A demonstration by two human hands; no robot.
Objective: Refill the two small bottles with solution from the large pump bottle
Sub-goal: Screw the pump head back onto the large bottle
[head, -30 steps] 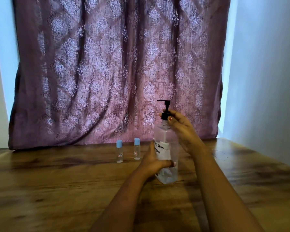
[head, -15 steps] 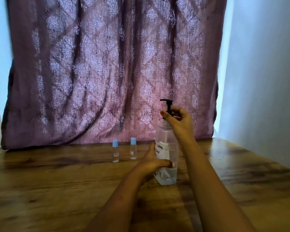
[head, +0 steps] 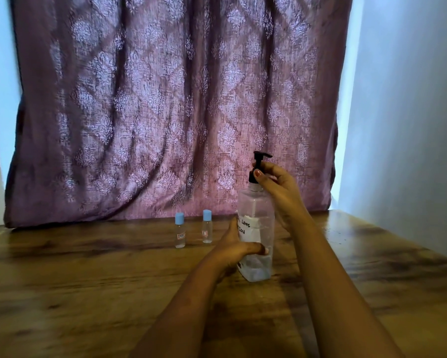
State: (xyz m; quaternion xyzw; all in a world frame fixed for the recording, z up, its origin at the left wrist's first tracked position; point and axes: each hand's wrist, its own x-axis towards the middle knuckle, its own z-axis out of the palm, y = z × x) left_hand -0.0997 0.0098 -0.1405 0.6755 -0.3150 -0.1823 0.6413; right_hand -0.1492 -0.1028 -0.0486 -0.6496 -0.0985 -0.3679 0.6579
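Large clear square plastic pump bottle [head: 256, 236] with a handwritten white label stands upright on the brown wooden table [head: 88, 280], a little liquid at its bottom. My left hand [head: 236, 248] has a closed grip around its lower body, thumb across the front. My right hand [head: 276, 184] has a closed grip on the black pump collar [head: 254, 174], nozzle pointing right. Two small clear bottles with blue caps, one [head: 180, 230] and another [head: 207, 226], stand upright left of the pump bottle, apart from it, capped. Purple patterned curtain [head: 165, 99] hangs behind the pump bottle.
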